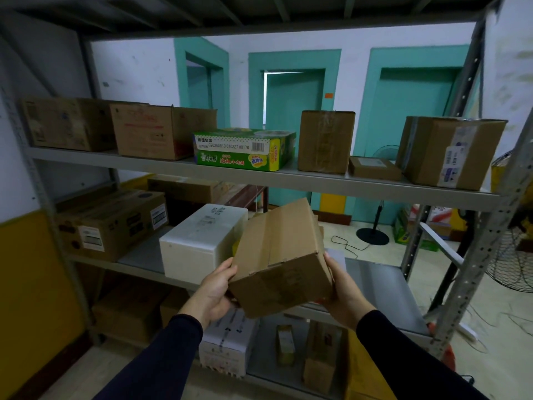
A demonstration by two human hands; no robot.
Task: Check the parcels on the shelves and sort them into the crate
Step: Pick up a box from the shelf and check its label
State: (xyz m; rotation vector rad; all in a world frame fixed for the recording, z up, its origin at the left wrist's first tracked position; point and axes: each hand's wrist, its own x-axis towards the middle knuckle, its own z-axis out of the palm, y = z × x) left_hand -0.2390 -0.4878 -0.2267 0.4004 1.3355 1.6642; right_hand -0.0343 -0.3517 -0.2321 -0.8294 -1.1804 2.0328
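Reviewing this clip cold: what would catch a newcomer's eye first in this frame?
First, the brown cardboard box held tilted in front of the shelving, gripped by the left hand and the right hand at its lower corners. Next, the bright green printed carton on the upper shelf among plain brown boxes, and the white foam box on the middle shelf just left of the held box.

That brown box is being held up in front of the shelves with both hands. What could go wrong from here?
The cardboard box is tilted and held only at its near lower corners by the left hand and right hand, so it might slip. Its top flaps look loose, so contents could spill. Swinging it left could bump the white foam box just behind it.
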